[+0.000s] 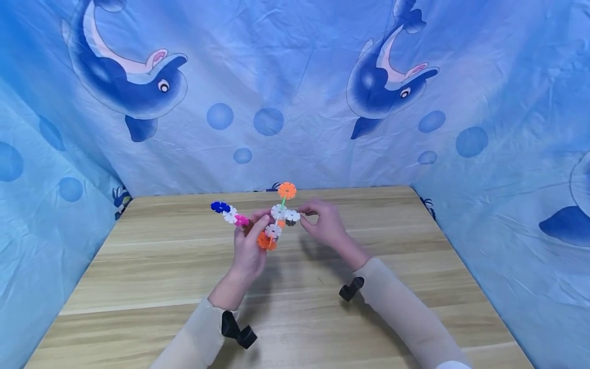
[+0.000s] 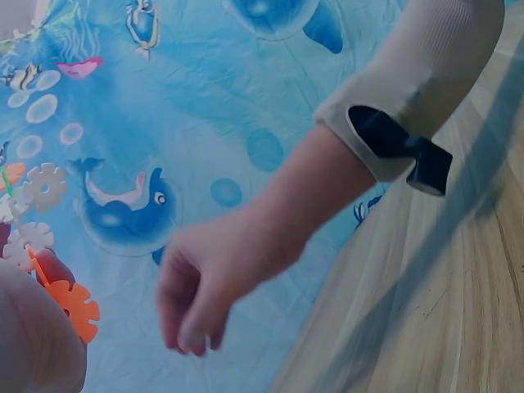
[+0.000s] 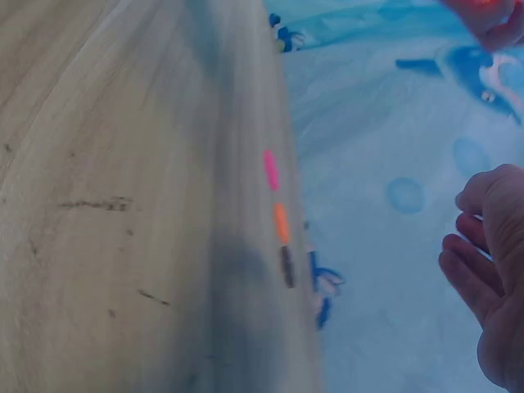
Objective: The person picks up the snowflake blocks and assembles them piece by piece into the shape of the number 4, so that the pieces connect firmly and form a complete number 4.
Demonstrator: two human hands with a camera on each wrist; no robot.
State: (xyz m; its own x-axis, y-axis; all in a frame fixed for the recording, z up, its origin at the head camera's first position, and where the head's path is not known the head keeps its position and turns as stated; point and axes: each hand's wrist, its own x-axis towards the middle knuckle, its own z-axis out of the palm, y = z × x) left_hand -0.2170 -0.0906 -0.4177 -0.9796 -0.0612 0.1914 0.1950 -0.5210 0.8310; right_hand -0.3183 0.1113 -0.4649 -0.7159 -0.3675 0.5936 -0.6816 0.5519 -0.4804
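Note:
My left hand (image 1: 251,251) grips a model built of notched plastic flower discs (image 1: 273,231), white and orange, near the middle of the table. An orange disc (image 1: 287,190) tops it on a green piece (image 1: 283,202). On its left, a blue disc (image 1: 219,207), a white disc (image 1: 230,214) and a pink disc (image 1: 241,220) form a chain. My right hand (image 1: 326,224) is just right of the model's white side disc (image 1: 292,215), fingers loosely bent. In the left wrist view the right hand (image 2: 221,270) hangs apart from the model, nothing showing between its fingers.
Behind the model, a pink disc (image 3: 271,169), an orange disc (image 3: 282,223) and a dark disc (image 3: 287,267) lie in a row near the edge of the wooden table (image 1: 295,328). A blue dolphin-print cloth (image 1: 304,92) surrounds the table at the back and sides.

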